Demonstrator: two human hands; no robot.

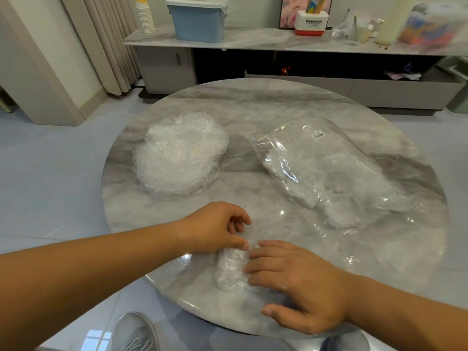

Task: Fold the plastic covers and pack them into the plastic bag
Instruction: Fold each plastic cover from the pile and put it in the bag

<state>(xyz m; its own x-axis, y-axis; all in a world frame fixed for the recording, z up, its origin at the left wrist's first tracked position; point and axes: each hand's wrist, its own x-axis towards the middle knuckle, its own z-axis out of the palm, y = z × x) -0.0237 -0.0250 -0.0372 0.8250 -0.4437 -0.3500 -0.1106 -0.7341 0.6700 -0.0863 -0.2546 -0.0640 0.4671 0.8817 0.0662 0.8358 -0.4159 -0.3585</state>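
A folded clear plastic cover lies near the front edge of the round marble table. My left hand pinches its far end with thumb and fingertips. My right hand lies flat with its fingers pressing the cover's right side. A pile of unfolded crinkled plastic covers sits at the table's left. The clear plastic bag with a barcode label lies at the right, several folded covers inside and its mouth toward me.
A low marble-topped cabinet runs along the back wall, carrying a blue lidded box, paper cups, a Panasonic carton and bottles. Curtains hang at the left. My shoes show below the table edge.
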